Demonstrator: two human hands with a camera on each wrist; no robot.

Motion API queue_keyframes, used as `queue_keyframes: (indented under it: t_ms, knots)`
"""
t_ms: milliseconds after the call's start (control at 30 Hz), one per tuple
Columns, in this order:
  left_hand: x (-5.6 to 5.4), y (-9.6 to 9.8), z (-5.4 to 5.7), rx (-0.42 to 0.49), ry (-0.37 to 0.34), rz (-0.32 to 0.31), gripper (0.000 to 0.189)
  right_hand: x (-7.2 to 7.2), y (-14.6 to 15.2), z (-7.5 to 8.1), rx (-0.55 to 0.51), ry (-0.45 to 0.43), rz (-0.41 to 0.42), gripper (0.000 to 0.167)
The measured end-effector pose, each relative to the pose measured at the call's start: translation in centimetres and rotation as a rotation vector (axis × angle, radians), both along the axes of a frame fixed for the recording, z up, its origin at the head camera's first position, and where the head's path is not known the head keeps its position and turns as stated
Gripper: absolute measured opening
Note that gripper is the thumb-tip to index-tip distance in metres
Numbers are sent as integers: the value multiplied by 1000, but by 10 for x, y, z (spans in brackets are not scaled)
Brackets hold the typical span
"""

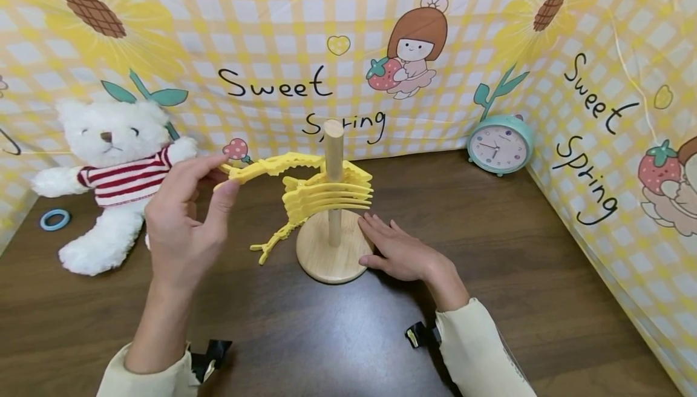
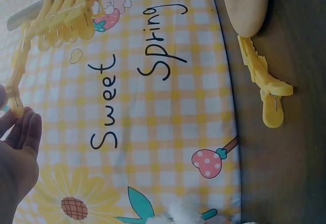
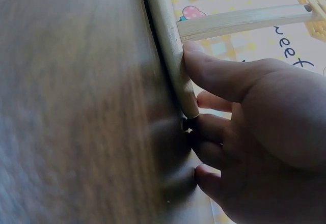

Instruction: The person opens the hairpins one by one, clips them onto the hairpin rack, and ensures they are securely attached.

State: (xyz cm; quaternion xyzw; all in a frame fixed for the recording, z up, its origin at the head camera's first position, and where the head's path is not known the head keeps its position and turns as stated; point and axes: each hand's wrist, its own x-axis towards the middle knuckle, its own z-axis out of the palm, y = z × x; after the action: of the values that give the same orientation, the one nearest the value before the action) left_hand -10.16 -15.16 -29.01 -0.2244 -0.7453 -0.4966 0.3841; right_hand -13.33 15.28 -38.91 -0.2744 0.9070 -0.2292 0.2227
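Note:
A wooden stand [image 1: 317, 250] with a round base and an upright post [image 1: 334, 137] stands on the table. Several yellow plastic clips [image 1: 327, 194] with thin curved prongs hang bunched around the post; one clip [image 2: 273, 102] droops low beside the base. My left hand [image 1: 187, 227] is raised left of the post, pinching the end of another yellow clip [image 1: 272, 165] between thumb and fingers. That clip stretches toward the post, where its far end is hidden among the others. On the right, my right hand [image 1: 403, 255] rests its extended fingers and thumb against the base's rim.
A white teddy bear [image 1: 117, 143] in a striped shirt sits at the back left, near a blue ring [image 1: 55, 219]. At the back right stands a mint alarm clock [image 1: 500, 146]. A yellow checked cloth [image 1: 278, 9] hangs behind the brown table [image 1: 261, 336].

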Motion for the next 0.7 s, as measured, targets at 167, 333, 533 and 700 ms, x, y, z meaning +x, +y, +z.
queue_keyframes:
  t_ms: [167,333,533,700]
  knots:
    - [-1,1,-2,-51,42,43,52,0,0,0,-2,-6,-6,77]
    - [-3,7,-3,-54,37,-4,56,0,0,0,-7,-4,-6,77]
    - [-4,16,-2,-39,-13,-56,48,0,0,-1,-9,-7,-9,77]
    - [-5,24,-1,23,-68,-89,21,0,0,0,-11,-15,-13,77]
